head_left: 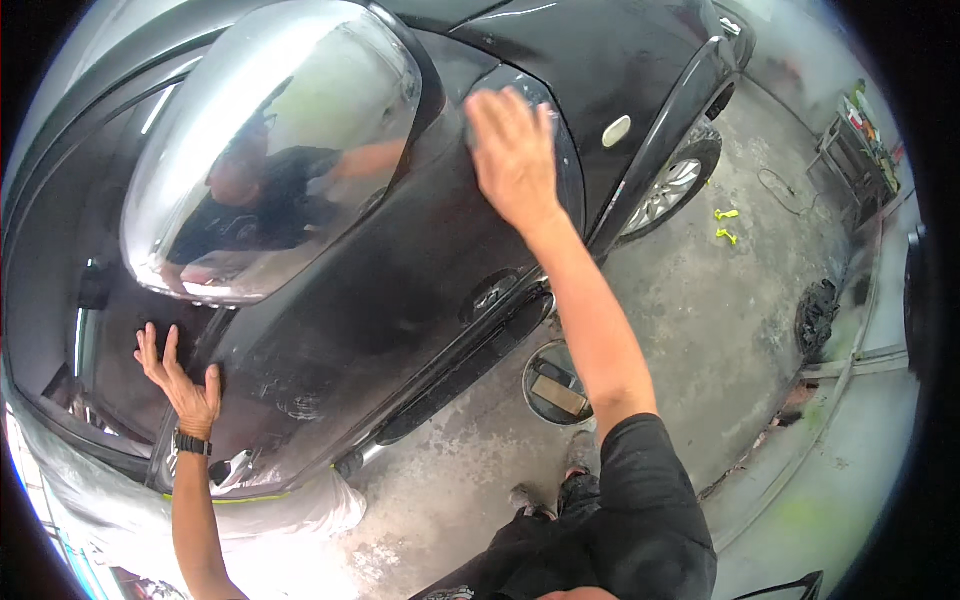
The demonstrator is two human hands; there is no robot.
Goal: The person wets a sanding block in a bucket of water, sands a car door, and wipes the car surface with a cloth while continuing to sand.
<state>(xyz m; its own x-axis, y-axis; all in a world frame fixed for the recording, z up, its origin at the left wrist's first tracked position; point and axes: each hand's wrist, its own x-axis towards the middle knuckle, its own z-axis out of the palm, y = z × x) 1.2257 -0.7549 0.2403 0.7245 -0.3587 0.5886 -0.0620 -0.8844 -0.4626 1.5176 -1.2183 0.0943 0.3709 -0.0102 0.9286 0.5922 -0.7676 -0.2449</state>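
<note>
A dull black car (350, 330) fills the left and middle, its side panels close to me. My right hand (515, 155) lies over the upper part of a panel, next to a curved seam; its fingers are blurred. Greyish edges show beside the fingers, perhaps of a thin pad or sheet, but most of it is hidden under the hand. Spread on the dark side window near its lower edge, my left hand (182, 385) holds nothing and wears a black watch. Between both hands juts a large shiny side mirror housing (280, 150), which reflects a person and an arm.
Below the door stands a round container (540, 403) with a brown block (560, 394) in it. Farther right are a wheel (672, 190), yellow-green pieces (727, 237) on the concrete floor, a black bag (818, 315) and a cluttered stand (860, 150). Plastic sheeting (310, 510) hangs at lower left.
</note>
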